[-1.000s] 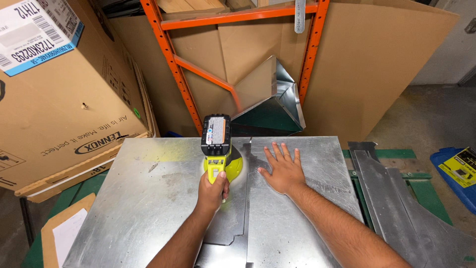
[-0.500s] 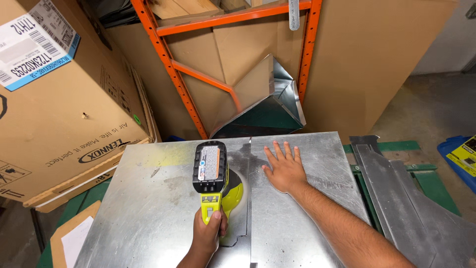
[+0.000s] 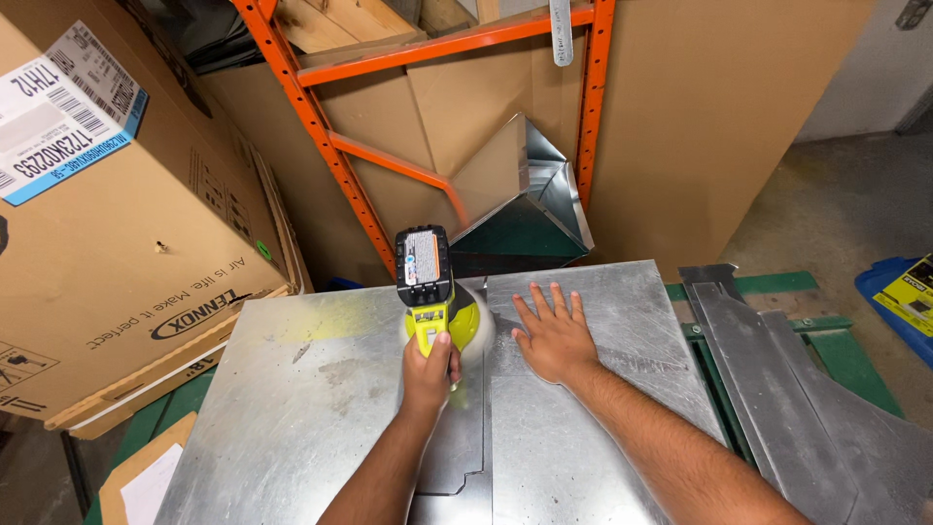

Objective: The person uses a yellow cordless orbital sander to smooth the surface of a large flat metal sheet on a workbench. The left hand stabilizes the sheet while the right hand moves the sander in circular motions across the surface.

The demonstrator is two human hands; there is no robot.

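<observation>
Cordless tool (image 3: 432, 292) farther forward now in left hand (image 3: 429, 360), right hand (image 3: 552, 335) flat.

Green bench (image 3: 768, 284) under sheet metal

A large galvanized sheet (image 3: 321, 389) covers it; a second sheet (image 3: 593, 428) overlaps; cut metal pieces (image 3: 777, 369) lie beside.

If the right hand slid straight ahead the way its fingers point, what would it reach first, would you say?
Flat on the metal sheet, the right hand points away from the person. It would likely cross the sheet's far edge, then meet the folded metal duct behind it, though depth is unclear.
</observation>
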